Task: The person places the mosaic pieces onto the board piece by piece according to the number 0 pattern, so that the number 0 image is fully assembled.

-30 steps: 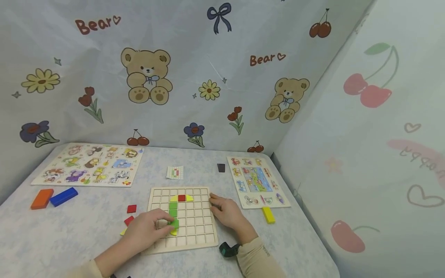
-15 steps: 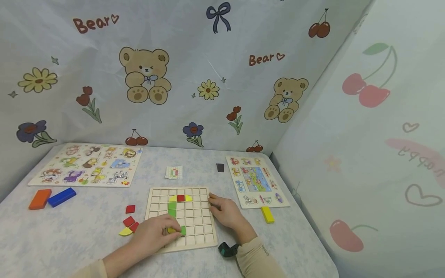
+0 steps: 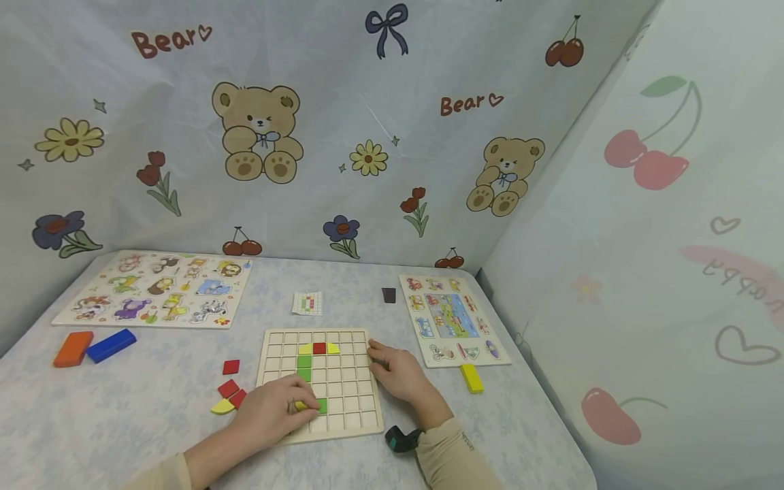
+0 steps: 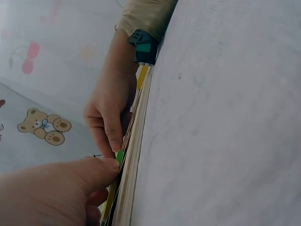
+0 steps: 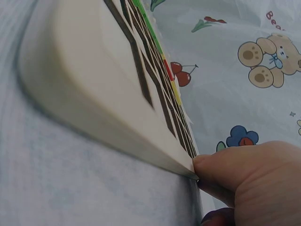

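Observation:
A square wooden grid board (image 3: 361,395) lies in front of me. My left hand (image 3: 278,408) is over its lower left part, thumb and fingers pinching a green square tile (image 3: 322,406); the left wrist view shows the thumb tip on the green tile (image 4: 119,157). Beside it, a yellow piece (image 3: 300,406) shows partly under the fingers. Further up the board are two green tiles (image 3: 303,368), a red tile (image 3: 319,348) and two yellow curved pieces (image 3: 333,348). My right hand (image 3: 398,374) holds the board's right edge, its fingertip at the corner (image 5: 196,162) in the right wrist view.
Several red tiles (image 3: 229,388) and a yellow curved piece (image 3: 223,407) lie left of the board. A pattern card (image 3: 307,303) is behind it. Two picture puzzles (image 3: 153,292) stand further back, with orange (image 3: 73,349), blue (image 3: 111,346) and yellow (image 3: 471,378) blocks near them.
My left hand has moved the green tile right and slightly toward me, to beside the yellow piece, and then stays there. The right hand keeps its place at the board's edge.

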Demonstrator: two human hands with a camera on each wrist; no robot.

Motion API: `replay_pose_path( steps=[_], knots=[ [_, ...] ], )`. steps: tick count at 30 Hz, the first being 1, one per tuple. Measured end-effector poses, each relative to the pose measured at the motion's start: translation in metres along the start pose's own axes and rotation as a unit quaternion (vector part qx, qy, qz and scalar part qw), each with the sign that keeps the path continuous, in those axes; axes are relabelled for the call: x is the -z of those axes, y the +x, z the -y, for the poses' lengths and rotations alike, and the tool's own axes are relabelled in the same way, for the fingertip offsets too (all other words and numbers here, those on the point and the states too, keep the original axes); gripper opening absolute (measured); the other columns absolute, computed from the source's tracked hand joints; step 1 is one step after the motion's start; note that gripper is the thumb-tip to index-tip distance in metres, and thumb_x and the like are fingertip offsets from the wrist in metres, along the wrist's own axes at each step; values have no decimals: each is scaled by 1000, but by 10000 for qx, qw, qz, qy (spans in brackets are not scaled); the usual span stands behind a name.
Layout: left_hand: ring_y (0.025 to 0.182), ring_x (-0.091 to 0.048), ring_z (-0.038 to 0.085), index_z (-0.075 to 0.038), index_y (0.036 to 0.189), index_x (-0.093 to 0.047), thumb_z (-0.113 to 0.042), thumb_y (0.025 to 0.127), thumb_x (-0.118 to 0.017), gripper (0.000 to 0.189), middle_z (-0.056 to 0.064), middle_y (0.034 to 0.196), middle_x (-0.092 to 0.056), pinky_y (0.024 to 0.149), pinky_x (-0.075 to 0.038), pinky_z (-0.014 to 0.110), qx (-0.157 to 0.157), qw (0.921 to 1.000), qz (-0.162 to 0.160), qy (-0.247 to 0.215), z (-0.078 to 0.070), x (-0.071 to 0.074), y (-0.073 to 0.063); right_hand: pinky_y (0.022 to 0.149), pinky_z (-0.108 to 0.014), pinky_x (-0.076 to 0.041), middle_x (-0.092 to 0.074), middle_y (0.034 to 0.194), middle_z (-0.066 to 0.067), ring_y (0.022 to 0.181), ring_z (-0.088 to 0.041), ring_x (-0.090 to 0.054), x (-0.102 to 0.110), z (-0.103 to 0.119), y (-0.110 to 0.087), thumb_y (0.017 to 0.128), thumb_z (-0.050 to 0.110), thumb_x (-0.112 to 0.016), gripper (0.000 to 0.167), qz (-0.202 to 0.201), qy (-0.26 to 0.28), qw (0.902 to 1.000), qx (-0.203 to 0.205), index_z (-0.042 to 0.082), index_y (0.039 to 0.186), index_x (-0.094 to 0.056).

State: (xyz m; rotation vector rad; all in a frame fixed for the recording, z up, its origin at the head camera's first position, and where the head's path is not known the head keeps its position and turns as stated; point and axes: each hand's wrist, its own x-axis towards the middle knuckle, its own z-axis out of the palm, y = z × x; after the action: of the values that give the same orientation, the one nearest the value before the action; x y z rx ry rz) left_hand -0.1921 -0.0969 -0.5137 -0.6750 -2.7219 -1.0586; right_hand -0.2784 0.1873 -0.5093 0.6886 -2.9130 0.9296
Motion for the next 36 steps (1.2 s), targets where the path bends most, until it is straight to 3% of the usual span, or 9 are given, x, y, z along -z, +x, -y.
replay_pose_path(
  steps=[13,17,20,24,27,32,36],
  knots=[
    [79,-59,-3,-41,88,-79,-32,83,-87,13,-24,99,-60,58,-43,19,77,9999,-72,69,-4,0,0,113,-45,-42,-54,152,-2,140,-23,-52,0,-1,0,102,18,-64,40,13,-18,10000,-27,6,140,-62],
    [66,-52,-3,-39,96,-79,-31,83,-87,17,-24,101,-61,50,-39,21,405,9988,-283,-37,-8,8,-1,113,-45,-43,-54,153,-2,140,-23,-52,-1,-1,-1,102,19,-64,41,43,-32,10000,-21,6,141,-62],
    [59,-47,-1,-35,101,-79,-29,85,-85,18,-21,105,-64,47,-38,23,718,9956,-599,-37,-6,25,-1,113,-46,-43,-54,153,-3,140,-26,-53,0,1,0,102,19,-64,41,69,-21,9999,91,5,141,-61],
    [61,-48,4,-28,109,-78,-26,90,-80,19,-6,115,-68,48,-39,25,1035,9888,-1041,282,10,60,2,113,-47,-43,-53,153,-5,140,-27,-52,2,3,1,103,19,-63,42,77,-21,9998,193,5,142,-61],
    [62,-51,10,-22,117,-76,-26,94,-76,24,6,123,-67,47,-40,27,1430,9827,-1082,460,30,85,3,113,-47,-43,-54,153,-5,140,-28,-53,2,3,1,102,19,-63,41,48,-82,9999,143,5,141,-61],
    [82,-63,24,-15,128,-70,-36,95,-73,39,17,130,-64,62,-49,37,2164,9724,-553,673,64,108,0,112,-48,-43,-55,152,-5,139,-29,-53,2,1,-1,102,18,-64,41,7,-71,9999,114,4,140,-62],
    [108,-64,38,-9,129,-69,-44,93,-73,49,20,128,-67,80,-51,54,2384,9690,-18,651,84,113,-2,112,-48,-43,-55,151,-6,139,-29,-53,2,1,-2,101,18,-65,41,-24,36,9999,143,3,139,-63]
  ],
)
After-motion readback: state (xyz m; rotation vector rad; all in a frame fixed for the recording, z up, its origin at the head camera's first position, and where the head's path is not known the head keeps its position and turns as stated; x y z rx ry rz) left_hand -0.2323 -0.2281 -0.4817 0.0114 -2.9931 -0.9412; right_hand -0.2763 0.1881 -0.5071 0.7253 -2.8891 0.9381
